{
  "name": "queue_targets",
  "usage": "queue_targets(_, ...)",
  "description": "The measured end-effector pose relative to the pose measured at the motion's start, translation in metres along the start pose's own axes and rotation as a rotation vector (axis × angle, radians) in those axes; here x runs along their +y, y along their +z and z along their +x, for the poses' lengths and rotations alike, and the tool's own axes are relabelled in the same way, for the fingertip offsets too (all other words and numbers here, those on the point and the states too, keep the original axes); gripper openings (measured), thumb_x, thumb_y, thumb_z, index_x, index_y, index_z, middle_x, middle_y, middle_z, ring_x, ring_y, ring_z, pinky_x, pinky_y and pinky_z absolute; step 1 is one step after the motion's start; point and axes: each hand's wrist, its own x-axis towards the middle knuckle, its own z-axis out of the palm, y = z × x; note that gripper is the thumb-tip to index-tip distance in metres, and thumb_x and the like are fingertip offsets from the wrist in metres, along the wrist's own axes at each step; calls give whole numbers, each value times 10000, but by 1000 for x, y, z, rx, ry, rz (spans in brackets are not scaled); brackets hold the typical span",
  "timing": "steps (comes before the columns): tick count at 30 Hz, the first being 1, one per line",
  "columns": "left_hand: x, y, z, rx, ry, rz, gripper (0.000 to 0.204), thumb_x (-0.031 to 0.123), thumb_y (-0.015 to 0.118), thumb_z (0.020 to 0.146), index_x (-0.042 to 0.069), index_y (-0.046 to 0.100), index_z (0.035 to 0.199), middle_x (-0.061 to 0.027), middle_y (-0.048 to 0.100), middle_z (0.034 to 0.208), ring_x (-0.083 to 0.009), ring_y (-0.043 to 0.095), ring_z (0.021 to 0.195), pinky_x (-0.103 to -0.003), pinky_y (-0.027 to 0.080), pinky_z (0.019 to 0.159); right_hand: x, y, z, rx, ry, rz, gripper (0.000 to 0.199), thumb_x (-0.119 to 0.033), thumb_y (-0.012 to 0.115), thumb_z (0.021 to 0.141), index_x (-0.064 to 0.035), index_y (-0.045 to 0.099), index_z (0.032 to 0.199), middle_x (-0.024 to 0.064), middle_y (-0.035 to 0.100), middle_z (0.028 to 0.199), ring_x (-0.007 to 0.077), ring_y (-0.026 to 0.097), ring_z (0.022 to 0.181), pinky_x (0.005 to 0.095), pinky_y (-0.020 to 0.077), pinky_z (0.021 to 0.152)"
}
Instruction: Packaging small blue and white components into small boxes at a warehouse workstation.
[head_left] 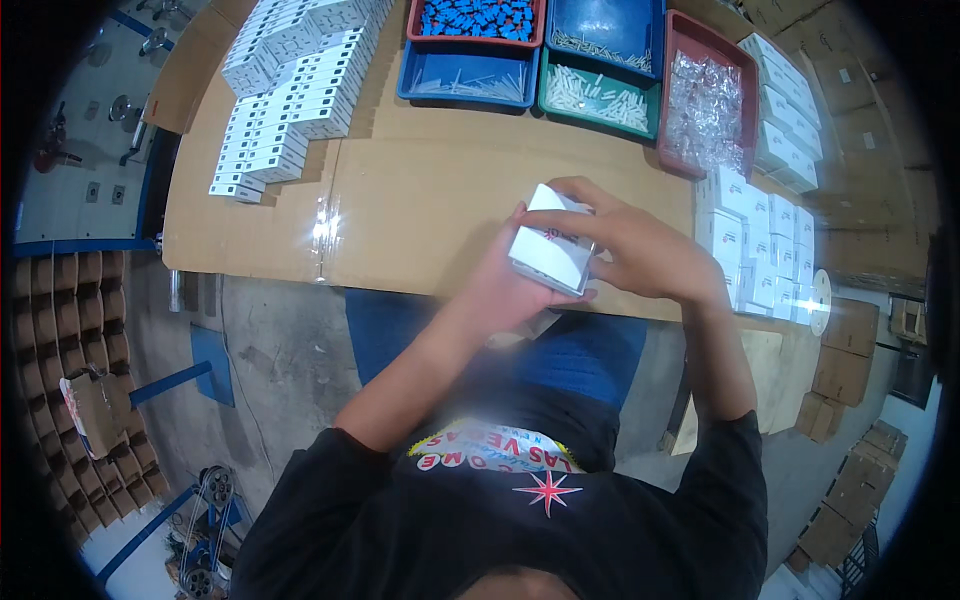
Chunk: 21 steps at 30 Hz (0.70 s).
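Just above my lap, at the table's near edge, I hold a small white carton [552, 258] with red and dark print. My left hand [498, 285] cups it from the left and below. From the right, my right hand [650, 243] closes its fingers over the top and far side. A pointed white panel, which looks like a flap, stands at the carton's far end. Whatever is inside the carton is hidden.
Stacked white cartons [290, 105] stand at the far left of the cardboard-covered table [420, 200]; more white cartons [752, 235] line the right. At the back sit a red tray of clear bags [708, 105], a green tray of white plugs [600, 100] and blue trays [465, 78].
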Motion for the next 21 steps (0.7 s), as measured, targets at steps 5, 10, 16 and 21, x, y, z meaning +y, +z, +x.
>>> queue_targets(5, -5, 4, -1, 39, -1, -39, 621, 592, 310, 1107, 214, 376, 1595, -151, 459, 1579, -391, 518, 1402, -688, 441, 1091, 0, 6, -2, -30, -20, -131, 791, 67, 637, 849, -315, 547, 1536, 191, 442, 1610, 437, 527, 1393, 440, 507, 1091)
queue_targets(10, -10, -4, 0, 28, 80, -60, 613, 580, 334, 1107, 194, 396, 1579, -156, 495, 1536, -391, 545, 1370, -653, 451, 1114, 3, 7, -5, -34, -89, -30, 795, -34, 690, 859, -284, 488, 1586, 212, 378, 1655, 445, 496, 1424, 446, 473, 1135)
queue_targets(16, -6, -19, 3, 65, 249, 503, 627, 594, 339, 1112, 150, 426, 1546, -145, 574, 1437, -359, 613, 1291, -537, 542, 1061, 2, 18, -11, 57, -27, -4, 748, -298, 759, 902, -173, 486, 1587, 209, 409, 1625, 408, 468, 1452, 441, 445, 1153)
queue_targets(21, -8, -9, -1, -2, 157, 217, 646, 620, 346, 1102, 154, 435, 1540, -135, 591, 1418, -328, 623, 1286, -506, 564, 1041, -1, 33, -13, 122, 56, -10, 735, -372, 799, 879, -138, 550, 1530, 182, 445, 1599, 386, 481, 1437, 438, 431, 1161)
